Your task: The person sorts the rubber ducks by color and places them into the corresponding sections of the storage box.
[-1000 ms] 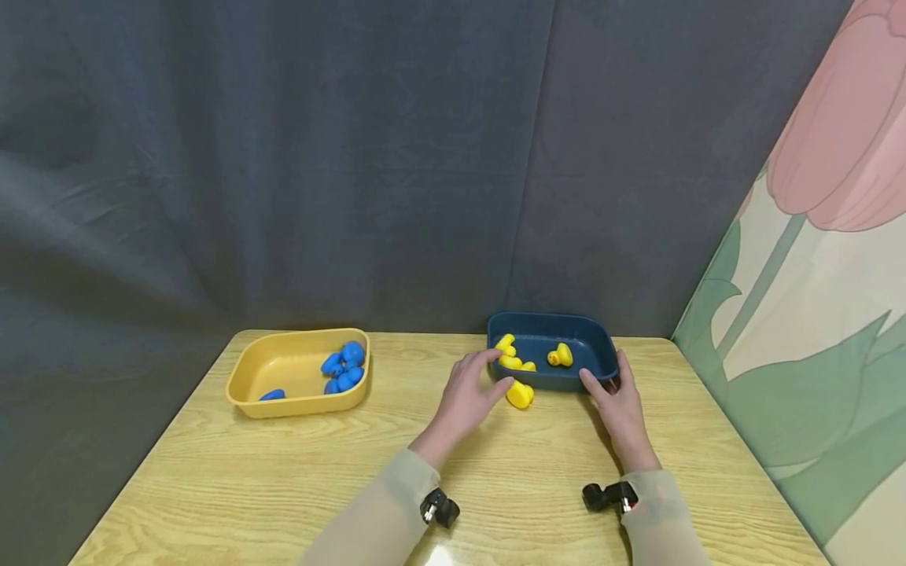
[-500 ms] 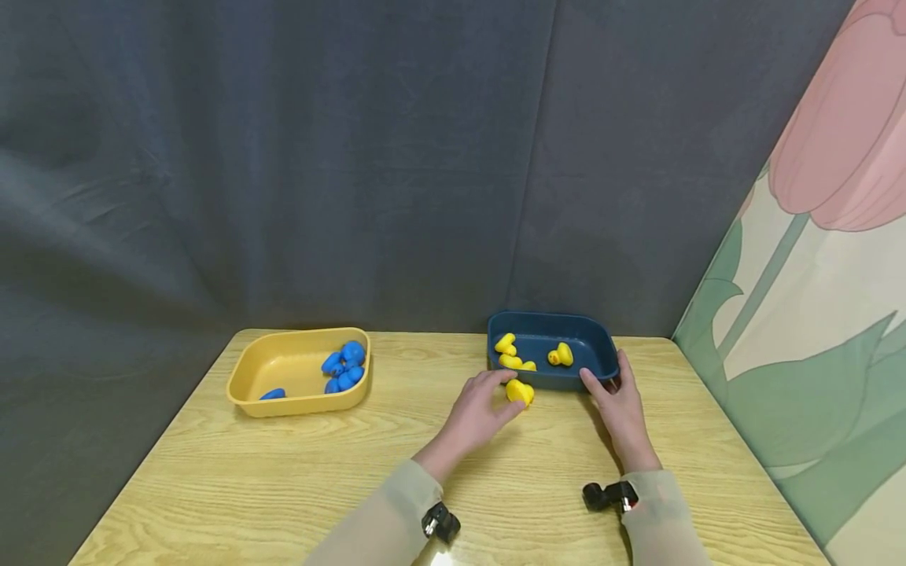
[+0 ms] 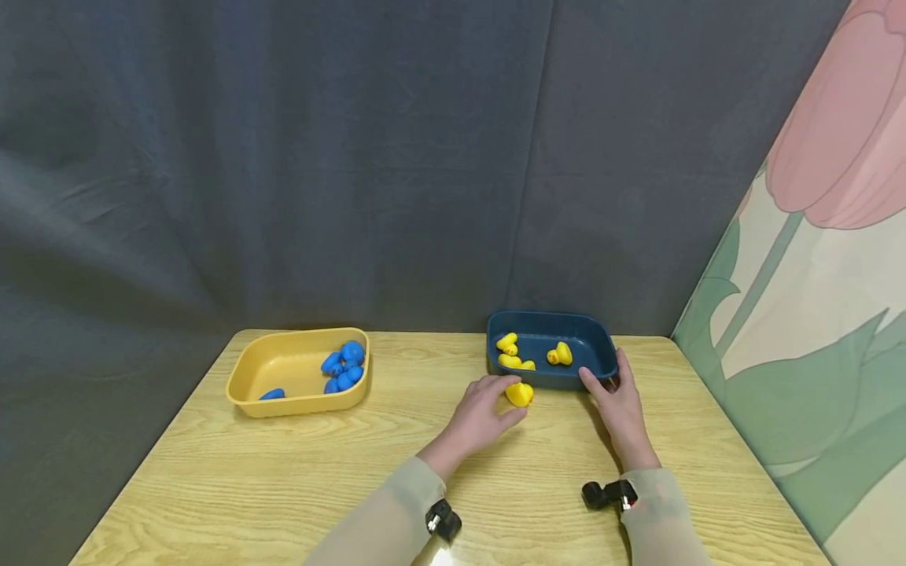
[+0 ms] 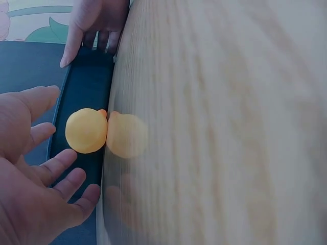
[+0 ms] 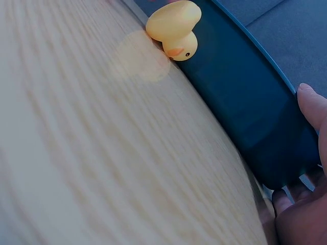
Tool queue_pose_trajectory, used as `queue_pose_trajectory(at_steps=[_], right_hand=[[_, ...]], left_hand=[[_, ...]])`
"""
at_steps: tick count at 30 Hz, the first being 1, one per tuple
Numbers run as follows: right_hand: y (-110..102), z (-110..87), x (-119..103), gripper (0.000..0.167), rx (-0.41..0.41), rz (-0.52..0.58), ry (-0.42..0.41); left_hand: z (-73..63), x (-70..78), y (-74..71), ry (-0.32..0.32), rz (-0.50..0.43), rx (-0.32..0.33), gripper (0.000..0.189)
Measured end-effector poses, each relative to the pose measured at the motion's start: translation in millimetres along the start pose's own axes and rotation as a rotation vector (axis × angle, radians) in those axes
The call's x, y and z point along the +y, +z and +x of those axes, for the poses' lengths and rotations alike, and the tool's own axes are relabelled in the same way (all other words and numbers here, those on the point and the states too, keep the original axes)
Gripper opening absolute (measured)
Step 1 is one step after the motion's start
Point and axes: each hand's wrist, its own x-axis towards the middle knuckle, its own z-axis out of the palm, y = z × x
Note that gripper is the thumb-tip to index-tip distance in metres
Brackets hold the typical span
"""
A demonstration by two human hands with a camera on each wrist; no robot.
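Observation:
A yellow rubber duck (image 3: 520,395) lies tipped over on the table against the front wall of the dark blue bin (image 3: 566,382). Its orange beak points down to the wood in the right wrist view. Beside this duck is my left hand (image 3: 476,415), thumb and fingers spread around it; the left wrist view shows a gap between the fingers and the duck (image 4: 86,130). My right hand (image 3: 623,413) holds the bin's front right corner, thumb at the rim and fingers curled under the end. Several more yellow ducks (image 3: 561,354) lie inside the bin.
To the left on the wooden table (image 3: 283,487) stands a yellow bin (image 3: 304,404) with several blue toys (image 3: 351,354), their kind too small to tell. A dark curtain (image 3: 396,196) hangs behind the table, and a flower-print cloth (image 3: 814,330) at the right.
My left hand has come down and back from over the bin's front left edge to the duck on the table. My right hand has kept its hold on the bin.

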Motion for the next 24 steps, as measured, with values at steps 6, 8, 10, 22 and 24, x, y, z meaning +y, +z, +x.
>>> queue_pose_trajectory(at_steps=[6,8,10,22,24], right_hand=[[0.7,-0.2,-0.9,0.108,-0.001,0.002,0.003],[1.1,-0.1,-0.8,0.109,-0.002,0.000,0.005],[1.4,0.0,-0.6,0.109,-0.002,0.001,0.006],[1.6,0.7,-0.1,0.108,-0.002,-0.001,0.005],[1.6,0.3,-0.3,0.108,-0.001,-0.002,0.006]], left_hand=[[2.6,1.7,-0.6,0.010,0.045,-0.013,0.056],[3.8,1.7,-0.5,0.009,0.057,-0.015,0.056],[5.1,1.2,0.1,0.004,0.064,-0.017,0.056],[9.5,1.1,1.8,-0.042,0.062,-0.027,0.049],[10.4,0.8,2.2,-0.046,0.062,-0.024,0.045]])
